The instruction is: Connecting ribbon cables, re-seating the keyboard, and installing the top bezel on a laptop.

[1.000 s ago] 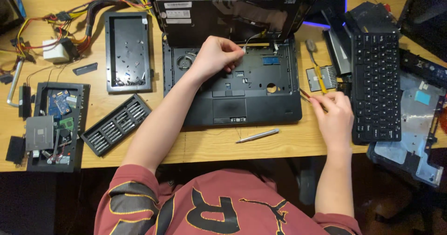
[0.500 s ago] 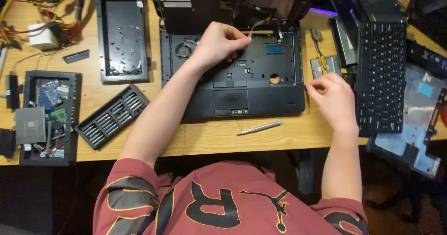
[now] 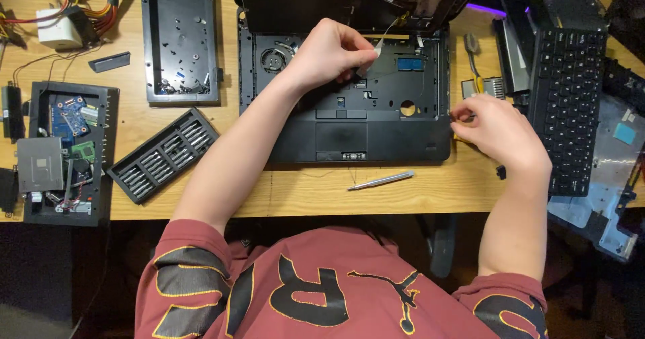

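While left hand (image 3: 329,53) pinches ribbon cable (image 3: 384,38), laptop base (image 3: 376,120) beneath.

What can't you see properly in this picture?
- Head view: whatever the left hand pinches on the laptop base is covered by its fingers.
- What the right hand holds is hidden under it, apart from a bit of yellow at its lower edge.
- The laptop screen is cut off by the top edge.
- The bits in the bit set are too small to tell apart.
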